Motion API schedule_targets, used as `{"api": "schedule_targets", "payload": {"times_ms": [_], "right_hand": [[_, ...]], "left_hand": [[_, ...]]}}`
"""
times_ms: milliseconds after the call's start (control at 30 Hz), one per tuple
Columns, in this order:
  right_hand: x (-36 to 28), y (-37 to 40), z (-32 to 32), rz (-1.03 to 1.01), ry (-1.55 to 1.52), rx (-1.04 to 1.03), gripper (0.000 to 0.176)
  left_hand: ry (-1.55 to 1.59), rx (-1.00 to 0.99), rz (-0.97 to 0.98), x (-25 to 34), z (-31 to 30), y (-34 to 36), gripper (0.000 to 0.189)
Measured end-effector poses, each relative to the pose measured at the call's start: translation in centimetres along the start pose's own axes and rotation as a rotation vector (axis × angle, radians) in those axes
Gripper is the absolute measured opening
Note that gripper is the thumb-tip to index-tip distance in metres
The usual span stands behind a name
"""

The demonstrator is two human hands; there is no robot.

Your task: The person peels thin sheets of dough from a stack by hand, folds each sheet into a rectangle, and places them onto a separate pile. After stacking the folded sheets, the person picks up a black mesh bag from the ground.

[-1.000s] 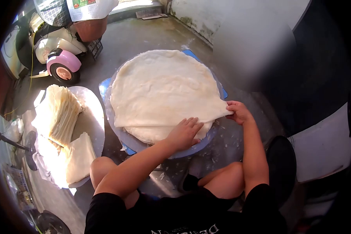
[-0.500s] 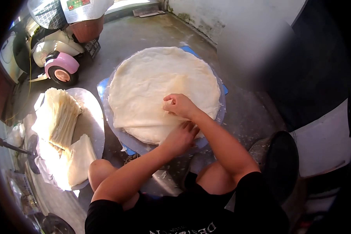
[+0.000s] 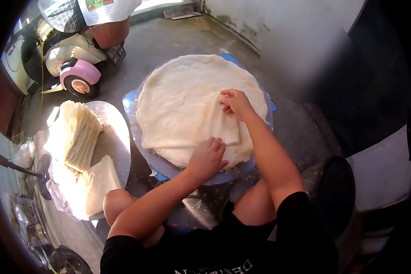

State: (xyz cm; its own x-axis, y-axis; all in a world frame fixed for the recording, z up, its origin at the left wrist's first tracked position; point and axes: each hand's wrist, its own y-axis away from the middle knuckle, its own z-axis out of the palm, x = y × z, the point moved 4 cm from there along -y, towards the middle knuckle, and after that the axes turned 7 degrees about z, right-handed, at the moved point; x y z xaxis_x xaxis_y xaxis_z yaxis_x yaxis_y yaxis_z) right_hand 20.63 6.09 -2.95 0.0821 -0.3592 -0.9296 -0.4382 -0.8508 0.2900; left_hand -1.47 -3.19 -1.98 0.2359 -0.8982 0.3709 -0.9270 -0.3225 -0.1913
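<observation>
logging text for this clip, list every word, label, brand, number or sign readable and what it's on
"DES", upside down on the black shirt; the rest is unclear.
White printed sheet, top left: too small and blurred to read.
Small dark board, upper left: pale characters, too blurred to read.

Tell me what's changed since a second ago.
Your right hand folded the right side of the top sheet leftward and is now farther from you; I can't tell whether its grip has released. Your left hand stayed by the near edge. The folded pile at left stayed put.
</observation>
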Motion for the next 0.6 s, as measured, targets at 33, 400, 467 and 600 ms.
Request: {"api": "schedule_targets", "payload": {"times_ms": [33,400,467,600], "right_hand": [[-0.3,0.3,-0.2,0.008,-0.072,-0.054,0.03],[2.5,-3.2,-0.2,-0.023,0.02,0.026,0.027],[3.7,-5.3,-0.2,-0.284,0.33,0.181,0.028],[-0.1,-0.2,-0.5,-0.242,0.266,0.207,0.029]], "left_hand": [[-0.001,-0.001,-0.005,-0.2,0.2,0.1,0.055],[0.03,0.111,0.032,-0.6,-0.8,1.7,0.047],[0.061,0.151,-0.005,-0.9,-1.5,3.0,0.042],[0.335,0.314,-0.481,-4.6,-3.1,7.2,0.027]]}}
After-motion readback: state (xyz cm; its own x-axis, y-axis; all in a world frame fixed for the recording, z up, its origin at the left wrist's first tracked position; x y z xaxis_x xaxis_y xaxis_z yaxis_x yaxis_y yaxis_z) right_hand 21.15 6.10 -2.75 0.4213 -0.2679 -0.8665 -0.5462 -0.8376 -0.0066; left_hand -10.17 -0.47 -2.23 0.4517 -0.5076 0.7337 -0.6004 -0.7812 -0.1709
